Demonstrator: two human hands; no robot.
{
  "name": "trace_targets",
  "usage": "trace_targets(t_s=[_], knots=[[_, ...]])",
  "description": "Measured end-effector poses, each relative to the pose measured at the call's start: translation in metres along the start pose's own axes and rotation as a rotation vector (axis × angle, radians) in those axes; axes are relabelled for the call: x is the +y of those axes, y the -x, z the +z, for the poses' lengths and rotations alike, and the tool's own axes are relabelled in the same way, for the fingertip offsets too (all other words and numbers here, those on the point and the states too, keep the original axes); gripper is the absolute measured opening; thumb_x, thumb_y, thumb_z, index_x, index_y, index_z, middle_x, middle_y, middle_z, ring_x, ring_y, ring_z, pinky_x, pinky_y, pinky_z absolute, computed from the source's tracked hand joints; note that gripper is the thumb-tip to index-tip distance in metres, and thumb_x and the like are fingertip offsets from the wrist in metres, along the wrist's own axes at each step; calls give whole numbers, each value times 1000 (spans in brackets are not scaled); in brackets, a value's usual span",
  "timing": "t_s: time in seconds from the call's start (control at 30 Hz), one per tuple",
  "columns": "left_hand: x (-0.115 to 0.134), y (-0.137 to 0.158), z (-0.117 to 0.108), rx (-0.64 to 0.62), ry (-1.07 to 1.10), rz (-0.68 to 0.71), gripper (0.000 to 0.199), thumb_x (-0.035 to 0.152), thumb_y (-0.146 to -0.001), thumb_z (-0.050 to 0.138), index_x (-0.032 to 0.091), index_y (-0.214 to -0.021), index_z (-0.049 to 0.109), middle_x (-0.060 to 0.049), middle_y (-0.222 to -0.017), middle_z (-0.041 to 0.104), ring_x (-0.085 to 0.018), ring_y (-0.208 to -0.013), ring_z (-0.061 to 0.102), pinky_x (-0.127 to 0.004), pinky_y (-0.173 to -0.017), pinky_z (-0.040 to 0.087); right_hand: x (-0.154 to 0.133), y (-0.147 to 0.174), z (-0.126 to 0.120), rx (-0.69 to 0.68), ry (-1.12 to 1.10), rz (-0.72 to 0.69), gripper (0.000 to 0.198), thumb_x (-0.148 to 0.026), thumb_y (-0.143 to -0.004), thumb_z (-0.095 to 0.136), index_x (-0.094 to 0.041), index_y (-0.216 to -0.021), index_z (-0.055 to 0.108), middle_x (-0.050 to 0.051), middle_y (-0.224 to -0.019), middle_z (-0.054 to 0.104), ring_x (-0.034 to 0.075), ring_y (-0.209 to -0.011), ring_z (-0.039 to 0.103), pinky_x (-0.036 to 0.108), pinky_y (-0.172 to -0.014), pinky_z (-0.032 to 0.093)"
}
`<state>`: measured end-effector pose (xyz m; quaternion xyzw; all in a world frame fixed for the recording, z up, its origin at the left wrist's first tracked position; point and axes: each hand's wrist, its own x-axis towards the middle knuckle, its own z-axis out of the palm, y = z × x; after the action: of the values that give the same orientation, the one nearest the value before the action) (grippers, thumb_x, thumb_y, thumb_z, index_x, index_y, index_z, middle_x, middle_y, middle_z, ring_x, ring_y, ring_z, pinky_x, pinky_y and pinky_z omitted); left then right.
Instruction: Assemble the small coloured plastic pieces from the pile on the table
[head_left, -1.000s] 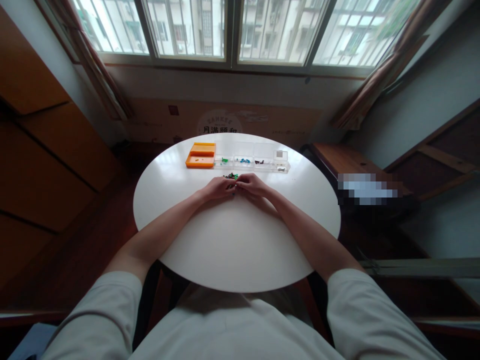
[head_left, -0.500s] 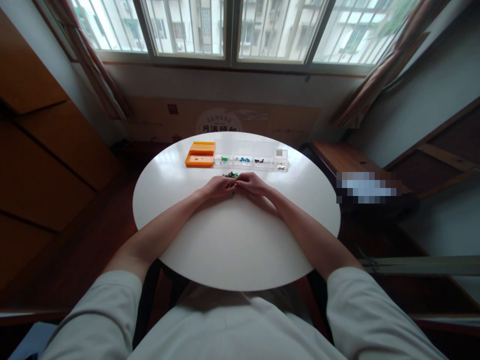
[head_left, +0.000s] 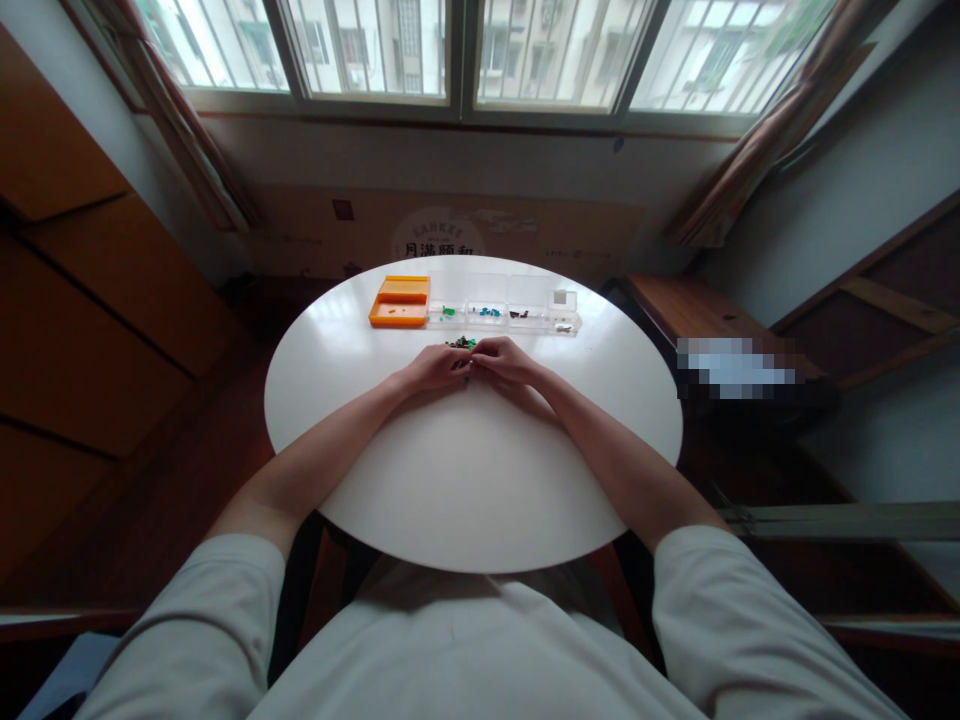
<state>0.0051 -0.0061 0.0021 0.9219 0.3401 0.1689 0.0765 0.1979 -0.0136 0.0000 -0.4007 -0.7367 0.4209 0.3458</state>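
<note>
My left hand and my right hand meet over the middle of the white round table. Both have their fingers bent and pressed together, with the fingertips touching or nearly so. Whatever they pinch is too small to name. Just beyond the fingertips lies a pile of small green and dark pieces, partly hidden by my hands. A tiny dark bluish piece shows just below the fingers.
Behind the pile stands an orange open box with a few tiny bits in it. Clear lidded compartments run to its right, holding small green, blue, dark and whitish pieces. A wooden bench stands right of the table.
The whole view has shifted slightly, so the table and boxes appear a little higher. My hands stay together at the same spot by the pile.
</note>
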Motion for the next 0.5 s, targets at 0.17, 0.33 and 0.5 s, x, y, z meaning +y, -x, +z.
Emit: trace_targets(t_s=[0.17, 0.33, 0.5], knots=[[-3, -1, 3, 17, 2, 18, 34, 39, -87, 42, 19, -95, 68, -3, -75, 67, -11, -61, 53, -21, -57, 30, 4, -1, 1, -3, -67, 21, 18, -29, -72, 62, -12, -76, 63, 1, -62, 63, 11, -57, 57, 22, -55, 44], [-3, -1, 4, 24, 20, 19, 33, 39, -86, 42, 20, -92, 68, -2, -72, 65, -11, -60, 52, -22, -57, 30, 4, -1, 1, -3, -102, 33, 17, -28, -72, 63, -12, -76, 63, 1, -63, 63, 10, -58, 57, 22, -56, 45], [-4, -1, 4, 26, 9, 16, 33, 39, -86, 42, 20, -93, 68, -2, -73, 66, -12, -61, 53, -22, -57, 30, 4, -1, 1, -2, -103, 30, 16, -28, -73, 63, -12, -77, 63, 1, -63, 63, 10, -58, 57, 22, -56, 45]])
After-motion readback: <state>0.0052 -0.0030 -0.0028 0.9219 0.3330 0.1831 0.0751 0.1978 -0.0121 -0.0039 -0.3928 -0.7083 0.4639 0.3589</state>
